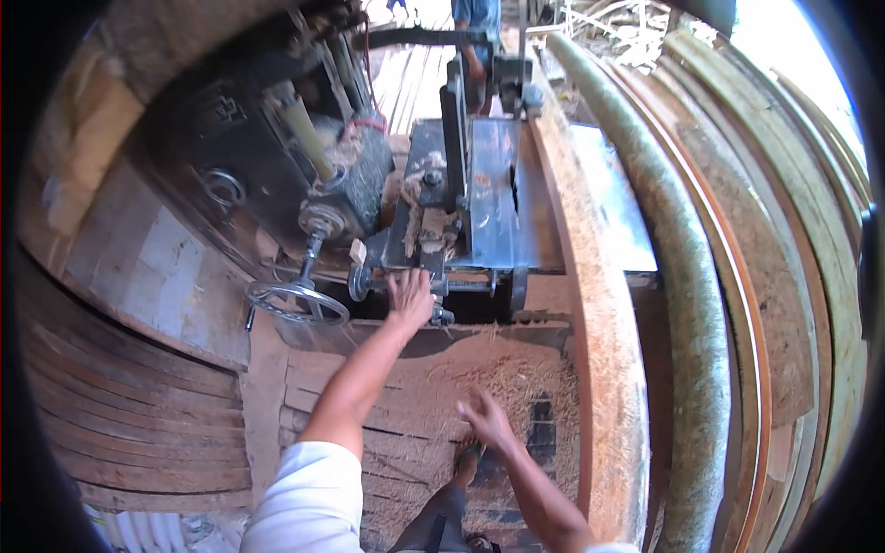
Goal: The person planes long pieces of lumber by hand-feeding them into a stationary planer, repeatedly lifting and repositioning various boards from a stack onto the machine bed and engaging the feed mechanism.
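Observation:
My left hand point(412, 297) reaches forward to the front of a band saw's table point(498, 198). Its fingers curl over the metal fence bracket point(431, 273) at the front rail; the fingertips are partly hidden. From there the upright dark fence point(455, 138) runs back over the table. Held low over the sawdust, my right hand point(487, 419) has its fingers apart and nothing in it. A long timber beam point(604, 369) lies along the table's right side, to the right of my right hand.
A handwheel point(298, 303) sticks out from the dark machine body point(230, 138) on the left. Stacked boards point(138, 424) lie at lower left. To the right are a bark-covered log slab point(696, 369) and long planks point(784, 230). Another person point(476, 55) stands behind the table.

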### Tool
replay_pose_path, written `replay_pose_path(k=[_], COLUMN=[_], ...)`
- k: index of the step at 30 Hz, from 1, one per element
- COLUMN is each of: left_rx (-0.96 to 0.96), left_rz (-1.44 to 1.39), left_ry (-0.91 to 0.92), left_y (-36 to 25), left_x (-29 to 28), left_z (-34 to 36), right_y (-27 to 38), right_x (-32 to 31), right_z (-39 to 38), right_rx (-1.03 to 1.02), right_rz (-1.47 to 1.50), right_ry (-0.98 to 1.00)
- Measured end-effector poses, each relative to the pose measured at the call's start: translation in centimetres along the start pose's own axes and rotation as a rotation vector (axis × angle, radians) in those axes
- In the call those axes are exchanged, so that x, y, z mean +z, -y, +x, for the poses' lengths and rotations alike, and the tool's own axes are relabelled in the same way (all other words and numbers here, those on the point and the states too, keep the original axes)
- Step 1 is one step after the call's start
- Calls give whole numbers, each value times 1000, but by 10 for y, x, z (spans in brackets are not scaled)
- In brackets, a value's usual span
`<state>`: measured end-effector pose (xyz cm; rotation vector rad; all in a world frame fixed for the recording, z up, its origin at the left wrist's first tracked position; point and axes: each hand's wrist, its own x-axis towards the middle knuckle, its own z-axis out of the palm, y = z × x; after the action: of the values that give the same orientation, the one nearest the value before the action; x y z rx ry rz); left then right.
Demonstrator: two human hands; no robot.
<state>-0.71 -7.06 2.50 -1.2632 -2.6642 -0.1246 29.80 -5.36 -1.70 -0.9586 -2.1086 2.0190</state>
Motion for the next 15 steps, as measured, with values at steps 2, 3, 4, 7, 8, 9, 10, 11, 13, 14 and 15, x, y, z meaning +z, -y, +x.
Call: replay_pose_path(k=[2, 3, 4, 7, 8, 9, 10, 11, 13, 14, 15], left_rx=[-173, -194, -392, -471, -418, -444, -474, -433, -652, -545, -439], left_rz=[-381, -468, -745, -810, -829, -845, -857, -878, -856, -672, -801], left_ry=[-203, -277, 41, 731, 943, 972, 993, 1018, 1011, 982, 971], left_y=[-35, -39, -63, -87, -96, -113, -129, -161, -207, -242, -267], left_x=[-6, 3, 7, 23, 17, 13, 7, 1, -37, -93, -107], left_z=[-50, -94, -138, -342, -409, -477, -529, -555, -636, -640, -659], right_y=[26, 31, 3, -51, -66, -101, -139, -224, -281, -229, -241], right_x=[-54, -80, -111, -193, -218, -240, -263, -269, -251, -233, -235], right_z=[-128, -189, -251, -401, -449, -502, -554, -597, -637, -636, -638], right_rx=[60, 96, -71, -232, 9, 353, 670, 700, 494, 380, 375], right_rz=[241, 313, 167, -178, -182, -223, -307, -158, 702, 664, 517], right_ry=[37, 3, -229, -948, -997, -860, -634, -576, -294, -378, -390])
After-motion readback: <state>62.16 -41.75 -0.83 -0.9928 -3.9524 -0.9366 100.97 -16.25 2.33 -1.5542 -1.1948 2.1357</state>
